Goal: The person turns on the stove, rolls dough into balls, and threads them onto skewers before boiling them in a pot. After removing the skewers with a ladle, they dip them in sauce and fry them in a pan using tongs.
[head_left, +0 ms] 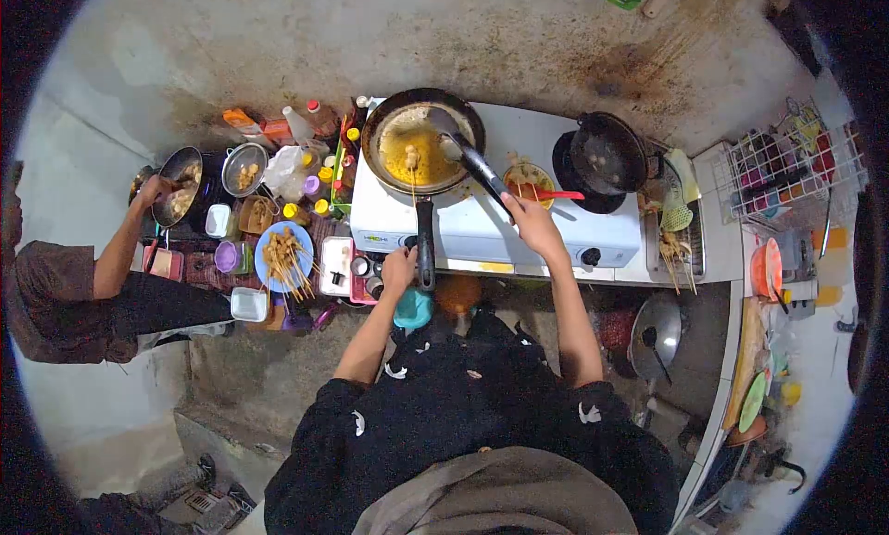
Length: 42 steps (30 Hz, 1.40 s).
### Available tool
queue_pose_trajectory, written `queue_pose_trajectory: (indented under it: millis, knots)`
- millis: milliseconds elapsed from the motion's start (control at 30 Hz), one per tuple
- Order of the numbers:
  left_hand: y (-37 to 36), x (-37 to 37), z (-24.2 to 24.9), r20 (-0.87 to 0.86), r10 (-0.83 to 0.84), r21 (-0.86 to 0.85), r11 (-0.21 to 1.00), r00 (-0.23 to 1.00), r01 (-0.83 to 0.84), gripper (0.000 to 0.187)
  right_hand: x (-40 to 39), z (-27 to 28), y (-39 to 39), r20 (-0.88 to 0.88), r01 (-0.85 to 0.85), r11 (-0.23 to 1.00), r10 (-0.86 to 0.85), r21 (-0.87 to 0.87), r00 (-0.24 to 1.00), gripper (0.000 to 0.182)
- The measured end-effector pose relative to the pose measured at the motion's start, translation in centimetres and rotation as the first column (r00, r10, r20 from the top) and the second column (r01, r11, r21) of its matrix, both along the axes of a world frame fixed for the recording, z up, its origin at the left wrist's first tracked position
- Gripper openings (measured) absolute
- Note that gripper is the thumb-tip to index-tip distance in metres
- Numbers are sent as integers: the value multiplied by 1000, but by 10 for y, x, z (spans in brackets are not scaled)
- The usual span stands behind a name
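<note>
My right hand (535,225) is closed around the black handle of a spatula (474,161), whose dark blade reaches into the frying pan (372,132) on the left burner. Yellow liquid covers part of the pan's bottom, and a skewer with small balls (412,157) lies in it, its stick crossing the near rim. Just left of the pan's handle (425,253), my left hand (399,268) has its fingers closed at a knob on the front of the white stove (500,237); the hand partly hides the knob.
A bowl with a red-handled utensil (530,179) stands mid-stove. A dark wok (607,154) sits on the right burner. Left are a blue plate of skewers (285,257), bottles and tubs. Another person's hand (156,189) is at a smaller pan (185,179). More skewers (676,253) lie right.
</note>
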State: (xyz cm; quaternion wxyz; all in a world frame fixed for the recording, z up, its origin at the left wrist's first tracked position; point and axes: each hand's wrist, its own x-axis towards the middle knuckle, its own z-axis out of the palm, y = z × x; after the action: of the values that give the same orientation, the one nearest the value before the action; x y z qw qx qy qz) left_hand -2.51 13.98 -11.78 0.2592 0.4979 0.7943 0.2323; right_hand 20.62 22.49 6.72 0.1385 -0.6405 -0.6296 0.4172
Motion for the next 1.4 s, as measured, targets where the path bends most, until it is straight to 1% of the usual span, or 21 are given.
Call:
queue_pose_trajectory:
  millis: [200, 300, 400, 467, 500, 567, 633, 667, 700, 767, 833, 867, 933, 1033, 1100, 1133, 1200, 1233, 1300, 1367, 1400]
  knots:
    - [1, 1, 21, 66, -6, -114, 993, 998, 13, 44, 6, -19, 5, 15, -59, 996, 58, 73, 998, 57]
    - [1, -2, 9, 53, -20, -80, 997, 998, 24, 44, 5, -16, 5, 12, -67, 997, 67, 36, 998, 58]
    - [2, -5, -1, 58, -30, -70, 997, 998, 34, 44, -2, -13, 3, 37, -54, 992, 50, 110, 998, 57]
    - [-1, -7, -2, 40, -47, -41, 998, 998, 49, 43, -9, -8, 1, 212, -84, 963, 29, 255, 977, 56]
    - [-2, -7, -3, 25, -63, -14, 998, 998, 63, 43, -11, -6, 1, 211, -82, 963, 26, 258, 977, 56]
    - [-5, -7, -6, 25, -66, -2, 998, 997, 66, 43, -13, -2, 2, 186, -159, 980, 135, 120, 973, 56]
    - [-4, -7, 3, 27, -66, 8, 998, 997, 66, 43, -13, -4, 3, 126, -104, 988, 90, 111, 988, 56]
    - [-4, -7, 7, 55, -87, -39, 995, 995, 89, 35, -13, -7, 4, 66, -51, 994, 45, 95, 997, 56]
    - [-5, -7, 10, 84, -106, -87, 990, 991, 114, 28, -13, -10, 5, 65, -53, 994, 47, 96, 997, 56]
    - [-7, -7, 16, 92, -94, -94, 990, 991, 103, 29, -12, -16, 6, 180, -77, 979, 43, 186, 983, 57]
    - [-7, -9, 8, 101, -89, -98, 990, 991, 99, 30, -10, -13, 9, 133, -86, 990, 71, 111, 989, 57]
    - [-10, -11, 4, 112, -63, -19, 998, 992, 65, 35, -10, -12, 10, 88, -104, 994, 101, 36, 991, 58]
    - [-17, -13, -4, 127, -37, 59, 998, 991, 30, 41, -9, -20, 10, 95, -67, 994, 59, 88, 994, 60]
    - [-29, -18, -11, 216, 15, 70, 997, 976, -30, 39, -9, -24, 9, 108, -61, 991, 48, 122, 993, 63]
    - [-40, -20, -13, 396, -57, 222, 974, 917, -36, 30, -9, -22, 9, 119, -92, 990, 79, 107, 990, 64]
    - [-46, -21, -13, 396, -58, 223, 974, 917, -35, 30, -9, -23, 8, 71, -71, 991, 63, 112, 996, 64]
    - [-56, -23, -10, 578, -91, 212, 976, 811, -41, 26, -10, -24, 5, 24, -48, 992, 46, 118, 999, 64]
    - [-61, -20, 23, 597, -22, 59, 998, 802, -16, 25, -11, -26, 2, 89, -54, 978, 37, 202, 995, 63]
    - [-70, -23, 39, 578, -56, 47, 998, 814, 36, 25, -12, -24, 0, 150, -60, 956, 18, 286, 988, 63]
    - [-77, -24, 38, 617, -93, 69, 996, 781, 63, 24, -13, -15, -1, 51, -48, 994, 44, 98, 998, 61]
    - [-80, -24, 41, 617, -94, 71, 995, 781, 64, 24, -13, -16, -2, 51, -48, 994, 43, 100, 998, 61]
